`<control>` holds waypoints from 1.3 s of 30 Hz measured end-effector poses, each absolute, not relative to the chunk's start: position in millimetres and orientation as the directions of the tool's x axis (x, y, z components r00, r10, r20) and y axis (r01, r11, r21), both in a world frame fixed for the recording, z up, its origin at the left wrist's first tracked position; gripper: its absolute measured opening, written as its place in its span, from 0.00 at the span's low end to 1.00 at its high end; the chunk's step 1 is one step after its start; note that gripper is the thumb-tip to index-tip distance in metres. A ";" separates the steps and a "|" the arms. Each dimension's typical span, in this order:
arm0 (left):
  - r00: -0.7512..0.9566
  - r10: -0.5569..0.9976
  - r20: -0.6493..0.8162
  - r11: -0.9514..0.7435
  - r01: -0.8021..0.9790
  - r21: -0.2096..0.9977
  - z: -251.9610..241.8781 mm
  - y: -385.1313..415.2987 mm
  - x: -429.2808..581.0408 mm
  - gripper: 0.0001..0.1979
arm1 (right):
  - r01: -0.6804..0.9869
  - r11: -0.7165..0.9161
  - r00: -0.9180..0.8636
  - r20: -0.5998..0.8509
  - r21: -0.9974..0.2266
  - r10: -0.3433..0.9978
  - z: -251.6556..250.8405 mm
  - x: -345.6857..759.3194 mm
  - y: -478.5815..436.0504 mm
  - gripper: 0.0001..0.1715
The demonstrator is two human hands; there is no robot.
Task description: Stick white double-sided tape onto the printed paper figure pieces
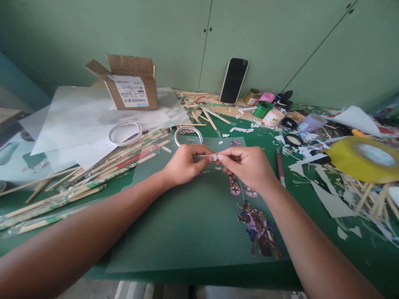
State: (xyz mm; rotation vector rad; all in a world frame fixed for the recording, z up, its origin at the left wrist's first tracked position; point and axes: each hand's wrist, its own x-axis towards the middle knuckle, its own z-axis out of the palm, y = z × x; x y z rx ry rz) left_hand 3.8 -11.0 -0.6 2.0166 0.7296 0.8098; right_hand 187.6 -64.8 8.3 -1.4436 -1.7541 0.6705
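Over the middle of the table, my left hand (186, 165) is closed in a pinch on a small whitish strip (204, 158). Its exact kind and material I cannot make out. My right hand (249, 166) is also closed, thumb and finger pinching the strip's right end, so the two hands' fingertips nearly meet. Below the right hand lie patterned pink-edged cut-outs (235, 186), partly hidden by it. Nearer me is a small pile of dark and purple cut-outs (258, 228). Both lie on a translucent sheet (174, 232).
Two white rings (199, 132) and bundles of chopsticks (93, 174) lie left. An opened cardboard box (149, 93) and a propped phone (234, 81) stand behind. At right are paint jars (274, 117), a yellow tape roll (339, 160), a pen (280, 166) and paper scraps (330, 195).
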 end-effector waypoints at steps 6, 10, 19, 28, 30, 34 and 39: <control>0.627 0.741 0.239 -0.454 0.206 0.867 0.2 -12.0 3.8 0.13 | 0.599 0.214 -0.087 0.202 -0.772 0.975 9.7 187.9 -65.1 0.14; 0.639 0.733 0.232 -0.452 0.204 0.868 0.7 -11.3 3.4 0.13 | 0.613 0.217 -0.101 0.198 -0.760 0.975 10.4 187.9 -65.5 0.13; 0.657 0.725 0.209 -0.427 0.191 0.884 1.5 -11.0 2.9 0.13 | 0.623 0.194 -0.094 0.173 -0.758 0.980 12.1 188.6 -66.7 0.13; 0.667 0.714 0.215 -0.441 0.189 0.878 -0.3 -9.8 3.0 0.14 | 0.622 0.183 -0.102 0.153 -0.762 0.983 13.5 189.6 -66.5 0.13; 0.666 0.713 0.218 -0.444 0.189 0.876 -0.6 -9.5 3.0 0.13 | 0.621 0.191 -0.105 0.160 -0.760 0.981 13.2 189.7 -66.5 0.13; 0.668 0.713 0.214 -0.445 0.196 0.874 0.0 -9.7 3.3 0.13 | 0.622 0.179 -0.103 0.148 -0.762 0.984 13.6 189.7 -66.5 0.13; 0.666 0.715 0.213 -0.444 0.198 0.874 0.6 -10.1 3.1 0.13 | 0.632 0.177 -0.108 0.141 -0.755 0.984 13.3 189.9 -66.2 0.14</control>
